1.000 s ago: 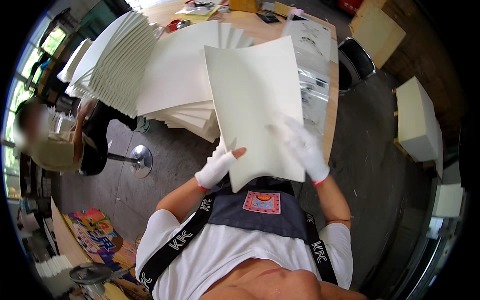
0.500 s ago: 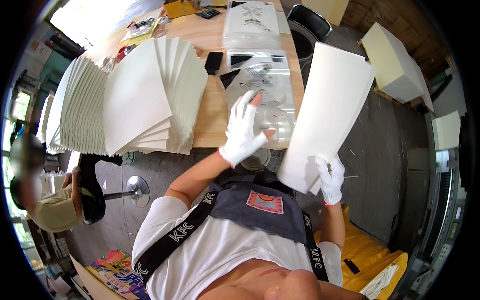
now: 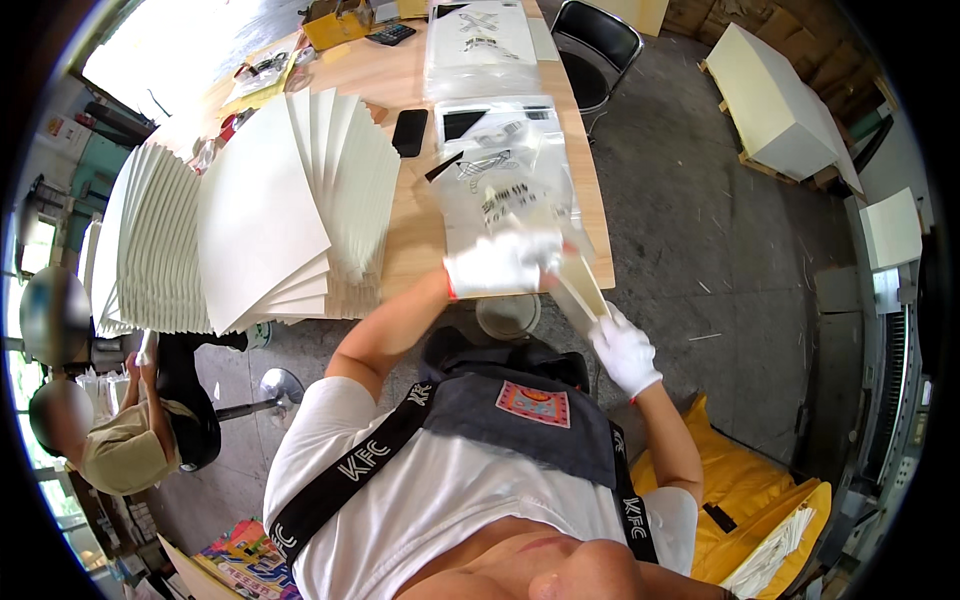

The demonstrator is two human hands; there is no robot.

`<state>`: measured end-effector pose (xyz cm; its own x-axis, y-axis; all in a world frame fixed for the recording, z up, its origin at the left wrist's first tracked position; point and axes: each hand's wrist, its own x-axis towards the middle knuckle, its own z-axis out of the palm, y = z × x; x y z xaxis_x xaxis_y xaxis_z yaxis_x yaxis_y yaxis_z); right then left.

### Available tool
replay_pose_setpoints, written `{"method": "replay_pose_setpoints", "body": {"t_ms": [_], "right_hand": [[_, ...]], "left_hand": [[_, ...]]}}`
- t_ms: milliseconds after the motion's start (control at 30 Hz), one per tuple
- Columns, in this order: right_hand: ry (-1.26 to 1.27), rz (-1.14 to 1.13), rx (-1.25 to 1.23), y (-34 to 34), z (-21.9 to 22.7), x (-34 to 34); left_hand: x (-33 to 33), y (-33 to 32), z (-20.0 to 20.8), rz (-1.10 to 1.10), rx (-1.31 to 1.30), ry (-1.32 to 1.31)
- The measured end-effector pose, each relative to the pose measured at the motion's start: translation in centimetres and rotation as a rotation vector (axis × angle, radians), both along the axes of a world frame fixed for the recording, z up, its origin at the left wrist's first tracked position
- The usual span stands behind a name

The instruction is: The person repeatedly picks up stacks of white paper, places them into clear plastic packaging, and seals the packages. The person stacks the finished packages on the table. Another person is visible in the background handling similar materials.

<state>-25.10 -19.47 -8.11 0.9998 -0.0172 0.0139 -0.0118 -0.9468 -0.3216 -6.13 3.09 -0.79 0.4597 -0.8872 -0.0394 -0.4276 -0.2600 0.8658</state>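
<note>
My right hand (image 3: 625,352), in a white glove, is closed on the near end of a bundle of white paper sheets (image 3: 583,288), now seen almost edge-on and tilted beside the table's front corner. My gloved left hand (image 3: 503,263) is smeared by motion at the near end of a clear printed plastic bag (image 3: 500,185), close to the sheets' far end. Its finger pose is unclear, and I cannot tell how far the sheets reach into the bag. More clear bags lie flat beneath this one.
Fanned stacks of white sheets (image 3: 262,205) cover the table's left side. A black phone (image 3: 409,133) lies by another pile of bags (image 3: 480,50). A black chair (image 3: 597,55) stands beyond the right edge, and a bucket (image 3: 508,316) below the front edge. Another person (image 3: 125,445) sits at left.
My right hand has swung the sheets left and down from upright to edge-on by the bag. My left hand has moved down to the bag's near end, and the bag's top layer has shifted.
</note>
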Motion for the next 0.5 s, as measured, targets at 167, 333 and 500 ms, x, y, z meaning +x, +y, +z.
{"method": "replay_pose_setpoints", "body": {"t_ms": [167, 333, 500], "right_hand": [[0.532, -0.165, 1.479, -1.8, 0.2, 5.0], [0.433, -0.365, 0.683, 3.0, -1.4, 11.1], [0.020, -0.245, 0.478, 6.8, -4.7, 13.1]], "left_hand": [[-6.0, 2.6, -7.6, -0.046, -0.213, -0.066], [-4.0, -2.0, -3.2, 0.284, -0.177, -0.353], [-5.5, -5.5, -3.5, 0.119, -0.398, -0.640]]}}
